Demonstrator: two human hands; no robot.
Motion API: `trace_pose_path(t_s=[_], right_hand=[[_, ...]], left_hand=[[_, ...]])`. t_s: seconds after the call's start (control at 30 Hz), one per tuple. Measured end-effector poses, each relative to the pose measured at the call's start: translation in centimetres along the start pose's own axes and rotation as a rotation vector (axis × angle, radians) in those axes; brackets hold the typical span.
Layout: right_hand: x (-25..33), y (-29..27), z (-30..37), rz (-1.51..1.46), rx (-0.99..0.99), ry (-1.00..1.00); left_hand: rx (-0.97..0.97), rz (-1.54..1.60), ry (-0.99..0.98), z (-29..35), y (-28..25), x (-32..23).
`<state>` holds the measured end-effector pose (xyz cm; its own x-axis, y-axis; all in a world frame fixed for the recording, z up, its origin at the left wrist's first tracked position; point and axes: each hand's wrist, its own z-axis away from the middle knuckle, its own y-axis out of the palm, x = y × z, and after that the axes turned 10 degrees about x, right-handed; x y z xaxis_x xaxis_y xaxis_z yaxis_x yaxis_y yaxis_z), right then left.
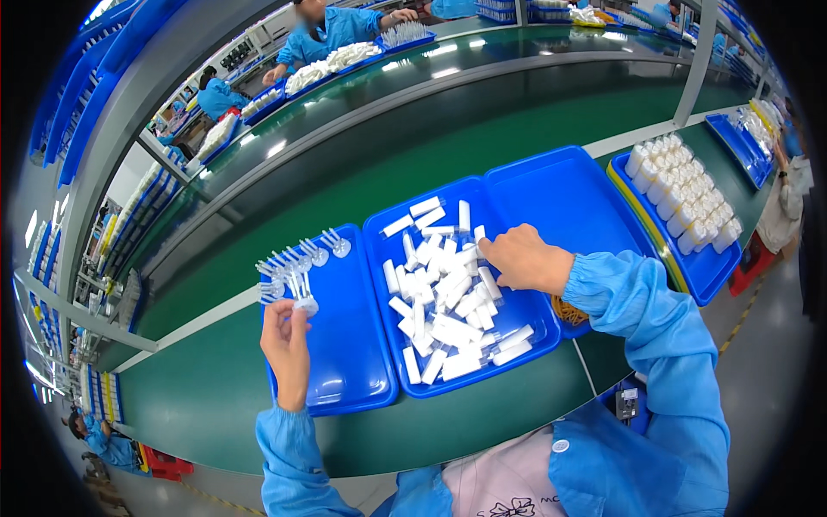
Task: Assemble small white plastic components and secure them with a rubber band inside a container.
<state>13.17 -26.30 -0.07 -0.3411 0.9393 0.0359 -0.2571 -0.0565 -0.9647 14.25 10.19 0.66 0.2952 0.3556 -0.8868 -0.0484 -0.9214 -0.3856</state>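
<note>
My left hand (286,349) pinches a clear plastic part (304,297) with a round base and thin upright prongs. It is over the left blue tray (345,345), where several similar clear parts (297,256) stand along the far edge. My right hand (530,260) reaches in at the right side of the middle blue tray (544,332), its fingers closed at a small white cylinder (480,233). Around it lies a loose heap of white cylinders (452,289), some with clear ends. My right fingertips partly hide what they grip.
A blue tray (564,194) adjoins on the right, with tan rubber bands (568,312) near its front corner. Farther right, bundled white cylinders (680,194) fill a stacked tray. A metal post (696,65) rises behind. Across the green belt (482,121) a co-worker (332,30) handles trays.
</note>
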Motion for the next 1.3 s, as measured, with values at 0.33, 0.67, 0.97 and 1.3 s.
trace_pose_path(t_s=[0.33, 0.67, 0.97, 1.3], right_hand=[[2.0, 0.5, 5.7, -1.09, -0.347, -0.163], [5.9, 1.5, 8.6, -1.985, -0.195, -0.166], [5.9, 1.9, 9.0, -1.966, -0.131, -0.179], [5.8, 1.5, 9.2, -1.925, -0.093, -0.196]], left_hand=[[0.185, 0.763, -0.257, 9.3, 3.9, -5.0], [0.384, 0.759, -0.225, 14.0, 9.5, -7.7], [0.459, 0.762, -0.265, 13.8, 10.0, -7.5], [0.513, 0.858, -0.241, 13.9, 9.5, -6.7]])
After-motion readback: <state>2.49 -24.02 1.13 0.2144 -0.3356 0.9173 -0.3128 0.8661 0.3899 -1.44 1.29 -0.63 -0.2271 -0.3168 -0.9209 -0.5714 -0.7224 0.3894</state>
